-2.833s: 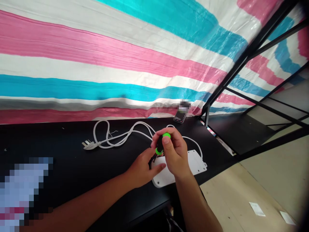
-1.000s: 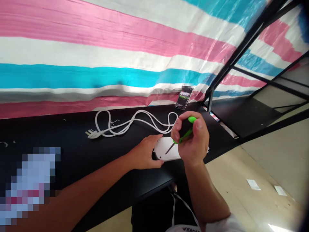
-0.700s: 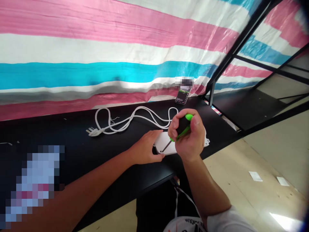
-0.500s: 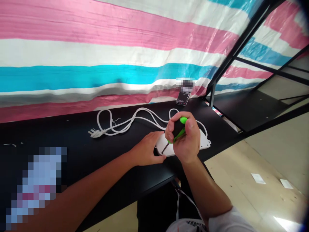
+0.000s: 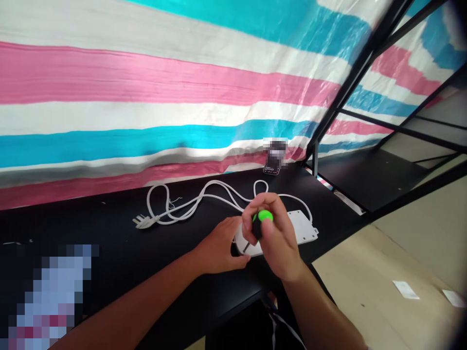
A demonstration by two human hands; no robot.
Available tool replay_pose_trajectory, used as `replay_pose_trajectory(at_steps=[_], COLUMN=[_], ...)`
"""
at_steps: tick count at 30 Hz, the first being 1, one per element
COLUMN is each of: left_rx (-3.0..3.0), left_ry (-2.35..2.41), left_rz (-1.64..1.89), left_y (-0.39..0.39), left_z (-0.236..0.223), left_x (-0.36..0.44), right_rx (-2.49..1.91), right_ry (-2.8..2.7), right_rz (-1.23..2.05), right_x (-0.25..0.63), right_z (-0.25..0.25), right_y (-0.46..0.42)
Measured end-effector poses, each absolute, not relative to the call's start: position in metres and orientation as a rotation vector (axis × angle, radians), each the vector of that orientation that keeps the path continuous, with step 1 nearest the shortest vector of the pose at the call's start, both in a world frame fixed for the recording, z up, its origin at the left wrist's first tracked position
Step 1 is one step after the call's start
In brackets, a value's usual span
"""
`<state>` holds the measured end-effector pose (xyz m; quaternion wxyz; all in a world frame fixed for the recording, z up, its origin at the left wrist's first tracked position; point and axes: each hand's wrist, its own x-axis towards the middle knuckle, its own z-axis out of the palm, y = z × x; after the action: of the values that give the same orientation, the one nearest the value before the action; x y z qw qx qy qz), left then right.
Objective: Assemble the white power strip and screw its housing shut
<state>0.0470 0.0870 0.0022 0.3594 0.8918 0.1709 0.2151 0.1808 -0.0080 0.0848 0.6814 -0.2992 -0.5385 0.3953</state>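
Note:
A white power strip [image 5: 301, 226] lies face down near the front edge of a black table [image 5: 109, 233]. My right hand [image 5: 273, 238] is wrapped round a black screwdriver with a green cap [image 5: 263, 218], its tip down on the strip's left end. My left hand [image 5: 219, 245] rests on the table with its fingers curled against that same end, steadying it. The strip's white cable [image 5: 204, 197] loops back across the table to a plug [image 5: 143, 222].
A phone [image 5: 273, 163] leans against the striped pink, white and blue tarp [image 5: 164, 97] at the table's back. A black metal frame [image 5: 365, 53] and lower shelf [image 5: 365, 177] stand at the right. Pale floor with paper scraps lies beyond the table edge.
The screwdriver has swung from a slant to nearly upright over the strip's left end. My left hand has stayed on the strip. The view has tilted down a little.

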Motion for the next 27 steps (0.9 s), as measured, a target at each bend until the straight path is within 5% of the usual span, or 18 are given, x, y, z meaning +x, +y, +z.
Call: replay_pose_trajectory(at_steps=[27], left_rx=[2.254], left_ry=[0.391], left_rz=[0.539], left_y=[0.087], left_z=[0.004], left_x=[0.047], right_rx=[-0.833], right_ry=[-1.215], right_rz=[0.887], right_x=[0.186], right_z=[0.089], right_y=[-0.015])
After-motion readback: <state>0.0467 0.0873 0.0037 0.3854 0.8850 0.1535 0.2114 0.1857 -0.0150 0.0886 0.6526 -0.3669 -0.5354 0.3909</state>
